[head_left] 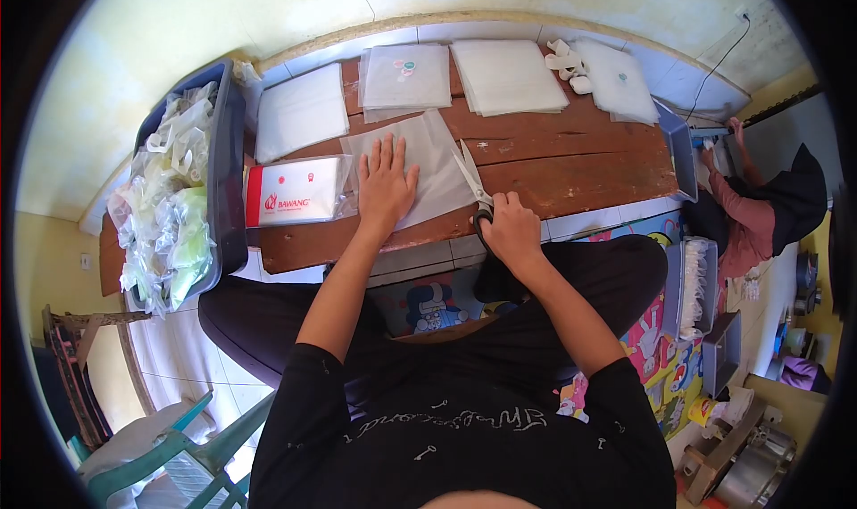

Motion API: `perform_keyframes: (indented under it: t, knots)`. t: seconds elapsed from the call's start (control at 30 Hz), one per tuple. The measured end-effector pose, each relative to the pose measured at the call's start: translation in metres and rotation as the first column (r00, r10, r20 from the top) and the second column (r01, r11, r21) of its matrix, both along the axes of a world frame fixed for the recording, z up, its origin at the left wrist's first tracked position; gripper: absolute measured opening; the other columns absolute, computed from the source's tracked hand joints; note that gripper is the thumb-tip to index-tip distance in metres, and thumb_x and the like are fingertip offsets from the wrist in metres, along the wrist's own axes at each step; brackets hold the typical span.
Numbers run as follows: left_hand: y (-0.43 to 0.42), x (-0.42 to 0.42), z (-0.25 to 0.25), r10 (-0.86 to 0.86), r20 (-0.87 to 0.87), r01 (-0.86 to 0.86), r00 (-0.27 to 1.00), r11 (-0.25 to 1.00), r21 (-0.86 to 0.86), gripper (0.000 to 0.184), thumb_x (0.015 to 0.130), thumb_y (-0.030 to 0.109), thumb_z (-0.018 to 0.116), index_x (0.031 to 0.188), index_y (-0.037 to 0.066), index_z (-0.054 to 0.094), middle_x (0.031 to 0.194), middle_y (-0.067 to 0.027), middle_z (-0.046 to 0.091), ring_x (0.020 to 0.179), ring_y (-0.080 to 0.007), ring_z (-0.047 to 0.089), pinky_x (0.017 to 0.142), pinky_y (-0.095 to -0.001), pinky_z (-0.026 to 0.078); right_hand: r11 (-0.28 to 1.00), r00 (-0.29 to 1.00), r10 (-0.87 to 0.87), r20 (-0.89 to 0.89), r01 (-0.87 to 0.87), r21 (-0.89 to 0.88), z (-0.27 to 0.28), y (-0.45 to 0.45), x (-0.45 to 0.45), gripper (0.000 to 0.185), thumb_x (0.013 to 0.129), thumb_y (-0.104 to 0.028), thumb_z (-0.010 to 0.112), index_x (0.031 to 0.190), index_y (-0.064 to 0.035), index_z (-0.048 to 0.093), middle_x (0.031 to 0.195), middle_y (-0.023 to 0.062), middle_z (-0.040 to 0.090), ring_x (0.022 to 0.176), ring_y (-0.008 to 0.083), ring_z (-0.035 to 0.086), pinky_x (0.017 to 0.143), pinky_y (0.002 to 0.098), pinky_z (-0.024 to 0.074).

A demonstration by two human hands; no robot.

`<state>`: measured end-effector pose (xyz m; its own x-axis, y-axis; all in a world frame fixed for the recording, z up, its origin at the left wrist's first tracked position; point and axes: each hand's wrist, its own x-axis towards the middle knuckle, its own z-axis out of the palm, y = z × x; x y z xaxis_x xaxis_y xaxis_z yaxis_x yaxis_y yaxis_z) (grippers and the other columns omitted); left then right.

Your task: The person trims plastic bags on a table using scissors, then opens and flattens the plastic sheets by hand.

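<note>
My left hand (386, 183) lies flat, fingers spread, on a clear plastic bag (437, 165) at the front of the low wooden table. Fingers of my right hand (513, 228) are wrapped round the black handles of a pair of scissors (471, 175). The scissor blades point away from me, slightly parted, beside the right edge of the bag. Left of my left hand sits a red and white pack marked BAWANG (299, 192).
Stacks of clear plastic bags (509, 76) line the table's (580, 174) far edge. A dark crate (234, 170) heaped with plastic packaging stands at the left. A person (754, 201) works at the far right, near a grey bin (680, 152). A green chair (170, 455) is at lower left.
</note>
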<state>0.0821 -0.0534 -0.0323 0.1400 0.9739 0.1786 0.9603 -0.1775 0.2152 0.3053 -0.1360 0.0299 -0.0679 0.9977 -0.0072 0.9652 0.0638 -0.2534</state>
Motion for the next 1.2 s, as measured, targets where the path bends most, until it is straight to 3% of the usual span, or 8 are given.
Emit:
perform_keyframes:
  t: [1.2]
  knots:
    - [0.0,0.0,0.001,0.006,-0.005,-0.006,1.0,1.0,0.006,0.061,0.099,0.043,0.04,0.152,0.012,0.032,0.159,-0.0104,0.025,0.148,-0.0286,0.021,0.12,-0.0469,0.014,1.0,0.998,0.029,0.056,-0.03,0.007,-0.005,0.036,-0.002,0.03,0.082,-0.025,0.068,0.096,-0.0004,0.058,0.098,0.0187,0.061,0.08,0.0375,0.069,0.07,0.0466,0.0566]
